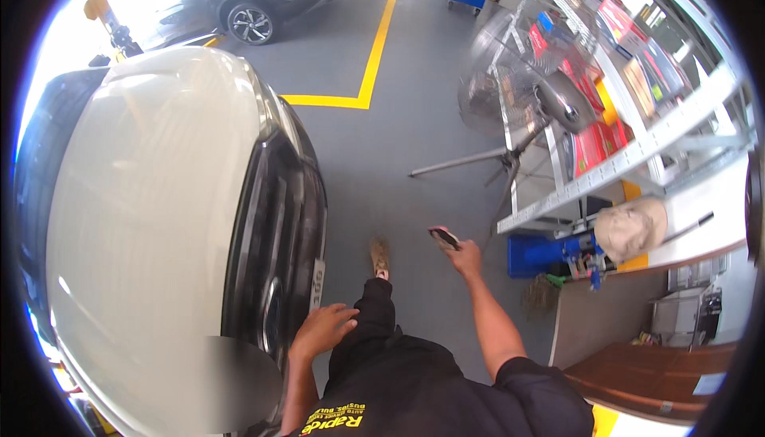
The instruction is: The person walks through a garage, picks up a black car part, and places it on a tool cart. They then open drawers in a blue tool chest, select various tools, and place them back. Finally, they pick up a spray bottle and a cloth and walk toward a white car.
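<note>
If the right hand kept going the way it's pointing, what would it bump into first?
Probably the standing fan. The right hand, holding a small dark object, points up and ahead over bare grey floor; depth is hard to judge, so it might pass beside it.

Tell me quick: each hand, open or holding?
Left hand: open, empty, beside the white car.
Right hand: closed on a small dark flat object.

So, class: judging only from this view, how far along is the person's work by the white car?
Done: nothing can be told; the white car has its bonnet shut. In hand: the right hand holds a small dark object, maybe a phone, while the left hand hangs empty near the car's grille. The person is mid-stride on the grey floor. Left: any work on the car itself.
</note>
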`<state>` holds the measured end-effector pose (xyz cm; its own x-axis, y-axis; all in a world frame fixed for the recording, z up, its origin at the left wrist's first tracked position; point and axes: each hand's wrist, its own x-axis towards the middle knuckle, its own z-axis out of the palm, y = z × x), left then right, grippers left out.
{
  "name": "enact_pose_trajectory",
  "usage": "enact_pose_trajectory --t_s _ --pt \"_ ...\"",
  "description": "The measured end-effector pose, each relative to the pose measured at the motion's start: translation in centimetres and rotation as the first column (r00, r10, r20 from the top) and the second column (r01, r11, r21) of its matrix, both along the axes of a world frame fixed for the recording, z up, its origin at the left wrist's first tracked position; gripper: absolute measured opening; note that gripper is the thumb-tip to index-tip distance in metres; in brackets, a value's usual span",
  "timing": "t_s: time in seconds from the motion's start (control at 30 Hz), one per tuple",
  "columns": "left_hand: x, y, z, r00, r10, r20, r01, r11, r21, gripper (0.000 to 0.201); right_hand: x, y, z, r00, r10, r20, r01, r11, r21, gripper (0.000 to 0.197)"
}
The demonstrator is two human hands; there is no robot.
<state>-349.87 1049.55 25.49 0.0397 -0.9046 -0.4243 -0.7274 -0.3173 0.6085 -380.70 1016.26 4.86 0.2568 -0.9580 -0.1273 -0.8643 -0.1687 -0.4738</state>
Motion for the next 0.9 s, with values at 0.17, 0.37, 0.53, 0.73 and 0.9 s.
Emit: enact_pose_trajectory --t_s 0.17,0.37,0.53,0.73,0.9 --pt "7.5 -13.4 0.9 0.982 0.137 -0.133 -0.152 0.983 -0.107 0.043 22.3 -12.6 -0.1 0.968 0.023 0.249 -0.068 0.982 0.174 0.037" --pt "18.2 -31.5 5.9 0.981 0.173 -0.084 -0.186 0.965 -0.183 0.042 39.6 -27.3 5.3 0.947 -0.072 0.313 -0.005 0.971 0.238 0.036" --pt "27.1 -46.9 5.4 0.996 0.078 -0.039 -0.084 0.976 -0.201 0.042 45.2 -46.6 0.1 0.861 -0.374 0.345 0.360 0.927 0.108 0.038" --pt "38.0 -66.2 3.5 0.998 0.050 -0.034 -0.053 0.993 -0.104 0.045 51.9 -66.5 -0.9 0.604 -0.652 0.459 0.570 0.756 0.323 0.033" --pt "48.7 -81.2 3.9 0.989 0.121 -0.085 -0.135 0.973 -0.187 0.038 58.7 -81.6 0.3 0.768 -0.507 0.391 0.428 0.861 0.276 0.033"
